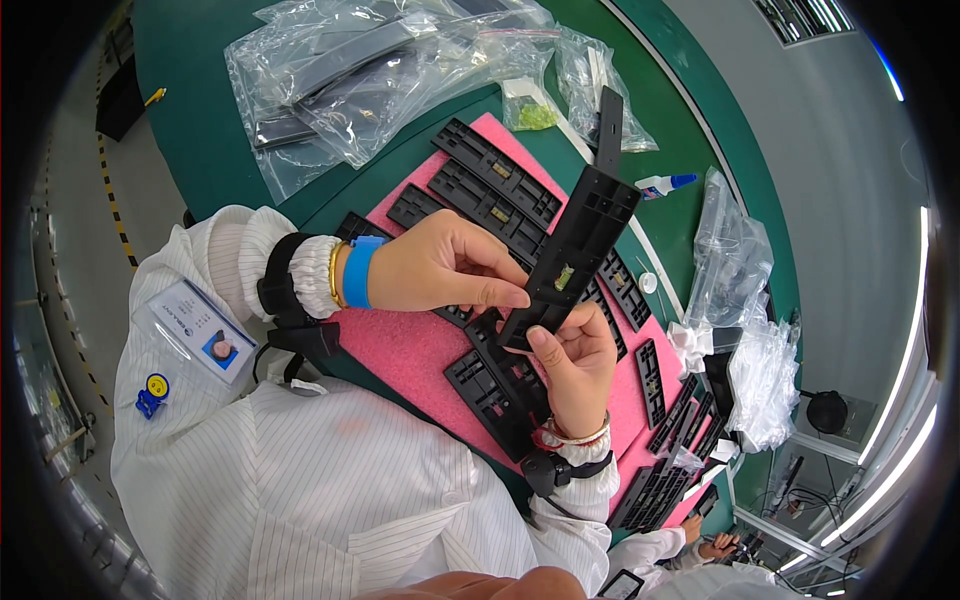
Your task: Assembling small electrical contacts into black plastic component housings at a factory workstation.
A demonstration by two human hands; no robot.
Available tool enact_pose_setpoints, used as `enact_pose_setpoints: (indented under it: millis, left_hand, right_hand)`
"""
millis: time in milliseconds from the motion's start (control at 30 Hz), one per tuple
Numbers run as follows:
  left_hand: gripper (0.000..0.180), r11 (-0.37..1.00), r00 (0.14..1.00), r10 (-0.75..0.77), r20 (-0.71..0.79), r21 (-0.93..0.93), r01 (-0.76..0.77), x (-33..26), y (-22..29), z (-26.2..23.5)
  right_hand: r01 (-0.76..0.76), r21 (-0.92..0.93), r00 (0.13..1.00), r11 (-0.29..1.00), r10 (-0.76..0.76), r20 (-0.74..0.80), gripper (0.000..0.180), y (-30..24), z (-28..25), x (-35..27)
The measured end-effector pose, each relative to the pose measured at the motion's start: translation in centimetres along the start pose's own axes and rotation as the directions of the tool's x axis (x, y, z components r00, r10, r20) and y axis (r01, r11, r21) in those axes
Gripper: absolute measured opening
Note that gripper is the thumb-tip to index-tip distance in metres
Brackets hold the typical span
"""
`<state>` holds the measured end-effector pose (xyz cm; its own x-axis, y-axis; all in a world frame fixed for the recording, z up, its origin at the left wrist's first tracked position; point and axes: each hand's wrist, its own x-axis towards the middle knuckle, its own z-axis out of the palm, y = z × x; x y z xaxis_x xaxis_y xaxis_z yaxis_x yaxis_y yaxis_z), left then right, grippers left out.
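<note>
A long black plastic part [590, 222] with a ribbed, hollow inner side is held up, tilted, in front of me. A small yellow-green piece [565, 277] sits in a slot near its middle. My left hand [440, 262] pinches the part's left edge between thumb and fingers. Around its lower end my right hand [575, 368] is closed, the thumb on the face and the fingers mostly behind. Similar black parts [490, 205] lie in rows on a pink foam sheet [400, 355], and several more are beneath my hands.
Clear plastic bags [370, 85] with dark parts cover the far left of the green table [190, 110]. Past the foam lie a small bag of yellow-green pieces [530, 110], a blue-capped bottle [665, 186] and crumpled bags [735, 255]. At lower right, another person's hands [715, 545] are at work.
</note>
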<state>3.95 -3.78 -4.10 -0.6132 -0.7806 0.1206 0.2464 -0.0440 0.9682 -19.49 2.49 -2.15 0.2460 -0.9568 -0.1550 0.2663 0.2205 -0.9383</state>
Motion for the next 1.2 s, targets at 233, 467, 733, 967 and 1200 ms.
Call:
enact_pose_setpoints:
  millis: [233,467,733,967,1200]
  left_hand:
    - [0.024,0.999,1.0,0.005,-0.019,-0.045,-0.006,-0.02,-0.32,0.15]
    - [0.023,0.998,0.999,-0.034,-0.031,-0.056,0.032,-0.04,-0.24,0.23]
    - [0.022,0.999,0.999,-0.025,-0.034,-0.046,0.023,-0.01,-0.32,0.26]
    - [0.023,0.998,0.999,-0.021,-0.036,-0.056,0.019,-0.07,-0.43,0.3]
    - [0.023,0.998,0.999,-0.027,-0.043,-0.064,0.024,-0.06,-0.35,0.32]
  right_hand:
    - [-0.002,-0.01,1.0,1.0,0.002,-0.017,0.024,0.02,-0.02,-0.03]
    - [0.031,-0.055,0.997,0.998,-0.035,-0.063,0.028,-0.14,0.5,0.0]
    - [0.067,-0.074,0.995,0.995,-0.071,-0.064,0.029,0.14,0.29,-0.01]
    - [0.072,-0.074,0.995,0.995,-0.077,-0.059,0.029,0.26,0.22,-0.03]
    - [0.054,-0.059,0.997,0.997,-0.057,-0.044,0.028,0.35,0.08,0.02]
